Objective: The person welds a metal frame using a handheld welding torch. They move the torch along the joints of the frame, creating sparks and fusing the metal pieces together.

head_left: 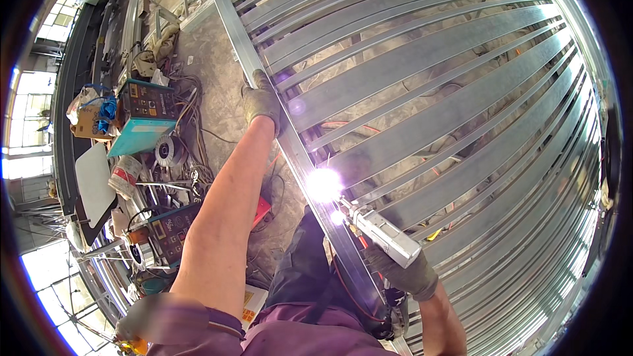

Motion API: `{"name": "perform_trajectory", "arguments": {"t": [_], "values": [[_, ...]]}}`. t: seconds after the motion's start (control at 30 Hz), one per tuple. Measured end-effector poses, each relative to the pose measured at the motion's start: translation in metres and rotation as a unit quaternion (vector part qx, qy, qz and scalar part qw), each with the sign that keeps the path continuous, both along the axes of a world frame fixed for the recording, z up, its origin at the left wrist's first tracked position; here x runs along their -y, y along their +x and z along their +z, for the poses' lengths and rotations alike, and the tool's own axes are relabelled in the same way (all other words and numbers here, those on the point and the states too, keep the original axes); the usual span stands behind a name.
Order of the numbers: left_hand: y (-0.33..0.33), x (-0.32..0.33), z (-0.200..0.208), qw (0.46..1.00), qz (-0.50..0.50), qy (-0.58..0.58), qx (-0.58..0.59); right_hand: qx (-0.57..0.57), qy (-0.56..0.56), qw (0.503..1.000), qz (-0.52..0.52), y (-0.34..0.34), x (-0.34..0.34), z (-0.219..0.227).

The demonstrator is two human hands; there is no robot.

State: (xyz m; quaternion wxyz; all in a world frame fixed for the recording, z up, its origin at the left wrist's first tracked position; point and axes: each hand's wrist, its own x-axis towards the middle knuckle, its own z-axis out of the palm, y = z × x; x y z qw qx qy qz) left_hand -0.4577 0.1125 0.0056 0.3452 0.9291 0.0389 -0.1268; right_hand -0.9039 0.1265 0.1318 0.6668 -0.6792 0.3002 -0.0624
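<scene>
Two grips are set: your right hand [403, 273] is closed round the welding torch [389, 236], and your left hand [262, 103] curls over the side rail [231, 26], at 11 o'clock from the bright arc [324, 185]. You appear to be welding a joint where the slats [412, 115] meet that rail; the glare hides the seam. The next move probably calls for a steady torch, then a look at the bead. Your torch sits at 4 o'clock from the arc, its nozzle aimed at 10 and its long axis running 4 to 10. The rail lies 11 to 5; the slats fan toward 2. Farther out, at 10 o'clock from the arc, stands a turquoise machine [142, 133].
</scene>
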Motion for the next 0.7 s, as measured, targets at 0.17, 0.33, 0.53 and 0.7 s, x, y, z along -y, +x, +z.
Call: {"name": "perform_trajectory", "arguments": {"t": [0.17,0.33,0.53,0.7], "values": [[0.009,-0.005,-0.015,1.000,-0.005,-0.015,0.010,-0.015,0.009,1.000,-0.005,-0.003,-0.003,-0.003],[0.012,-0.005,-0.020,1.000,-0.005,-0.023,0.004,-0.007,-0.013,1.000,-0.003,-0.006,-0.005,-0.005],[0.007,0.000,-0.006,0.999,0.003,-0.033,-0.028,-0.007,-0.033,0.999,-0.001,-0.007,-0.005,-0.003],[0.006,-0.001,-0.005,0.999,0.003,-0.028,-0.019,-0.009,-0.026,1.000,-0.005,-0.011,-0.008,-0.005]]}}
